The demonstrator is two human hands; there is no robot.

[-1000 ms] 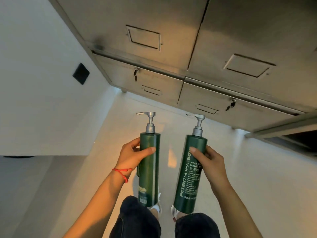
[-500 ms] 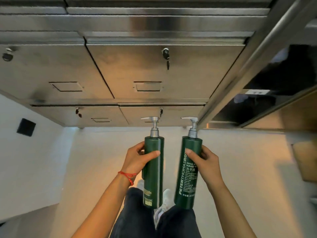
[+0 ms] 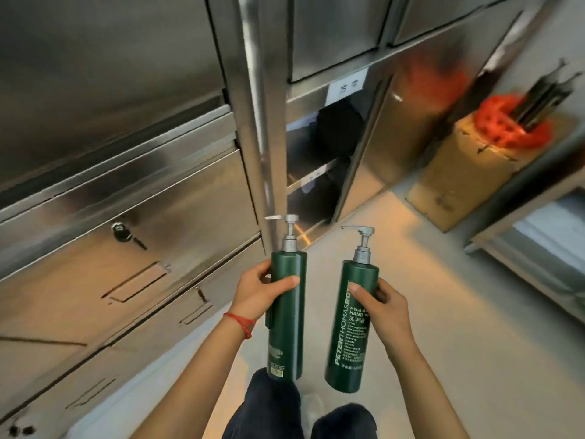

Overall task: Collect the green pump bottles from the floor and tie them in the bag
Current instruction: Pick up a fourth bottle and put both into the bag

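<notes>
Head view: 2 green pump bottles held upright above the floor, near steel lockers [image 3: 133,191]. Left hand [image 3: 256,294] curled round left bottle [image 3: 286,315]; right hand [image 3: 384,307] curled round right bottle [image 3: 353,327], thumb across label.

Locker rm: steel lockers [image 3: 133,191] w/ keys.

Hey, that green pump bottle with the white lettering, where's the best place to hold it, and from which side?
Probably round the upper body, below the grey pump neck, as the right hand holds the green pump bottle with white lettering now: thumb across the front, fingers behind, coming from its right side. The straight cylindrical wall suits a wrap grip; the thin pump head would likely press down or twist.
</notes>
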